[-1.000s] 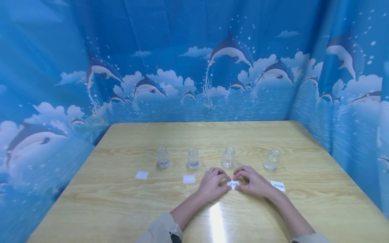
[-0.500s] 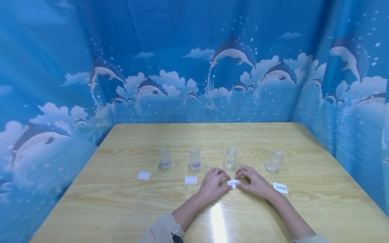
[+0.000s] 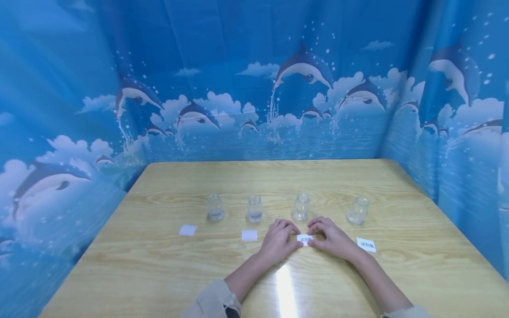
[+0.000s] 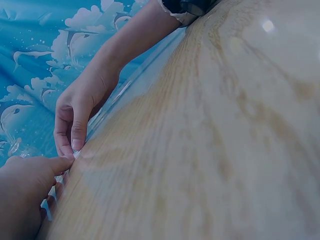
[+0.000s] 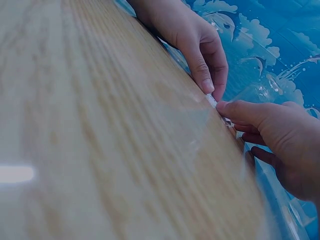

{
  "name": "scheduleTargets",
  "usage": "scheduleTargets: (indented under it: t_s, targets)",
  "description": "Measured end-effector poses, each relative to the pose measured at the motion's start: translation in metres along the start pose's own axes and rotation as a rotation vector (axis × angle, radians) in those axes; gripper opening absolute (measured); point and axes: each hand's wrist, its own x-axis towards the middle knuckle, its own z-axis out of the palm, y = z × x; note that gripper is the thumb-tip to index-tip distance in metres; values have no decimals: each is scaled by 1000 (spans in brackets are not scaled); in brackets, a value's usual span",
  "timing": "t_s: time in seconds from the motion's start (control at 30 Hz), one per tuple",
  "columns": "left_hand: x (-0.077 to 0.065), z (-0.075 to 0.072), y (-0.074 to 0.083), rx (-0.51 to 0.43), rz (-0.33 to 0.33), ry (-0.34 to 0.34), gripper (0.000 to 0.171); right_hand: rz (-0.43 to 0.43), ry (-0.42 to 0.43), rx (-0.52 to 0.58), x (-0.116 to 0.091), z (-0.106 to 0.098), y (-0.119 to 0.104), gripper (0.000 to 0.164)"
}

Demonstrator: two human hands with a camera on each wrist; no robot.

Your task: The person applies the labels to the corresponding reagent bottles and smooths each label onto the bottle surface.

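Observation:
A small white paper label (image 3: 304, 240) with dark printed characters lies on the table in front of the person, between both hands. My left hand (image 3: 278, 240) holds its left edge, forefinger at the far corner and thumb at the near one. Mirroring that, my right hand (image 3: 332, 238) holds the right edge with thumb and forefinger. In the right wrist view only a white sliver of the label (image 5: 212, 100) shows between the thumbs, low against the wood. Just beyond the hands stands a clear glass bottle (image 3: 301, 207).
Three more clear glass bottles share that row: two to the left, (image 3: 216, 207) the outermost, and one at the right. Blank white cards (image 3: 249, 235) lie to the left, and a printed card (image 3: 366, 244) lies by the right forearm. A dolphin-print curtain (image 3: 238, 79) encloses the table.
The head view has shifted slightly. Both hands keep their places at the label's two edges, and the bottles and other cards stay where they were.

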Motion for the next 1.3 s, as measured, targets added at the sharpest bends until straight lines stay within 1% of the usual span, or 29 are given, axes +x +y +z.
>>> scheduleTargets:
  t_s: [0.17, 0.27, 0.33, 0.4, 0.43, 0.53, 0.6, 0.63, 0.7, 0.77, 0.87, 1.1, 1.2, 1.3]
  targets:
    - [0, -1, 0, -7, -4, -5, 30, -21, 15, -18, -1, 1, 0, 25]
    - [1, -1, 0, -6, 5, 5, 31, -44, 34, -20, -2, 2, 0, 28]
    - [2, 0, 0, -21, 16, 24, 31, -40, 50, 4, -2, 3, 1, 26]
    - [3, 1, 0, -63, 20, 49, 29, -17, 58, 60, -2, 3, 0, 21]
    - [3, 1, 0, -116, 5, 56, 27, 4, 58, 96, -1, 2, -6, 18]
    - [3, 1, 1, -341, -66, 68, 18, 70, 64, 194, -1, -1, -15, 11]
    - [4, 1, 2, -485, -123, 76, 13, 82, 79, 244, -2, -4, -25, 9]
    - [4, 1, 2, -541, -142, 80, 11, 81, 93, 258, -1, -6, -30, 8]
    - [4, 0, 3, -589, -159, 87, 9, 62, 125, 276, -1, -7, -33, 8]
    - [5, -2, 3, -598, -165, 89, 9, 39, 150, 291, -1, -8, -37, 8]
    - [6, -3, 4, -599, -177, 88, 9, 29, 168, 298, 0, -9, -37, 8]
    - [6, -3, 4, -587, -207, 60, 8, 23, 164, 307, -1, -9, -37, 8]
    - [5, -1, 3, -583, -212, 51, 7, 19, 164, 316, -1, -9, -37, 8]
    - [6, -2, 3, -590, -203, 49, 8, 17, 167, 326, -1, -9, -37, 8]
